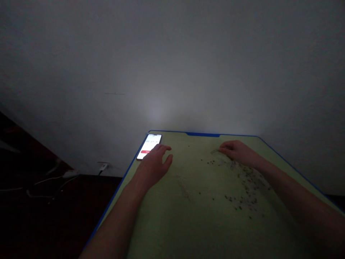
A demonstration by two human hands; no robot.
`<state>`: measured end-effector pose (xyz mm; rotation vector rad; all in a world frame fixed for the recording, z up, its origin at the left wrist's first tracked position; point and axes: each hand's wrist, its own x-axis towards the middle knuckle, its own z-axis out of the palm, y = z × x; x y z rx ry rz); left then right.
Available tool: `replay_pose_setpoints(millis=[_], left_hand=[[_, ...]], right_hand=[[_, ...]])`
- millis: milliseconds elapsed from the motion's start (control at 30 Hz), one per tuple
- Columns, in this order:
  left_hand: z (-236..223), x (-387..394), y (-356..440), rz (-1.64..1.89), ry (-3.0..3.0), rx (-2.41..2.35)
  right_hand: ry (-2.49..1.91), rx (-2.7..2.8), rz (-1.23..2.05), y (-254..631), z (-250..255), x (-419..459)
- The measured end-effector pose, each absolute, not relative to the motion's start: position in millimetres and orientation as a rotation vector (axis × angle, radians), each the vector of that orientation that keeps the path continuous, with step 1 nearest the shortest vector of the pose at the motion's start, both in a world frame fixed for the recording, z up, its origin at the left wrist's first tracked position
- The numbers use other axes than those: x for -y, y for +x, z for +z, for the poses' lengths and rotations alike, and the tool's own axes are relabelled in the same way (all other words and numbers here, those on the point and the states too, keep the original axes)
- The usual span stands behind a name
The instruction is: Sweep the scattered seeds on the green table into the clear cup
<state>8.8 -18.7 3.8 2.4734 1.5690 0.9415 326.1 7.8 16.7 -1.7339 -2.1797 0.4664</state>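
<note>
White cables trail over the dark floor at nine o'clock, taking the table's middle as the hub of the dial. A plug sits low in the grey wall toward ten, with a black cord dropping from it, and a thin scratch marks the wall above. At half past ten the phone lies face up by the blue edge of the green table, its lit screen showing a row of digits and a red button. The left hand is at ten o'clock, covering the phone's lower right corner in this view; its thumb and fingers stand apart with nothing seen between them, and I cannot tell whether it touches the phone. Toward nine, close to the hub, a pale streak shows on the table, too faint to make out. At half past twelve a thin, pale strand runs to the fingertips of the right hand, which is at one o'clock with thumb and fingers pinched together on the strand's end. Dark bits lie scattered from one to four o'clock, thickest near three, beside the right forearm.
</note>
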Motion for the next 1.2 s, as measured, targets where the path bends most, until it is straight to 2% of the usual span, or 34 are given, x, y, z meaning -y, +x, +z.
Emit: replay_pose_setpoints(millis=[267,633,1000,1200], left_hand=[[3.9,19.4,7.7,0.941,2.445,-1.576],[6.5,19.9,7.9,0.929,2.428,-1.589],[9.5,20.8,8.5,0.920,2.409,-1.596],[8.5,20.2,8.4,0.948,2.400,-1.579]], right_hand=[[-1.842,2.133,0.353,297.2,10.8,-42.1],[-1.748,2.309,0.255,255.1,-3.5,-47.6],[-1.247,2.615,0.516,200.7,3.6,-16.9],[-1.247,2.489,0.578,213.0,19.0,14.0]])
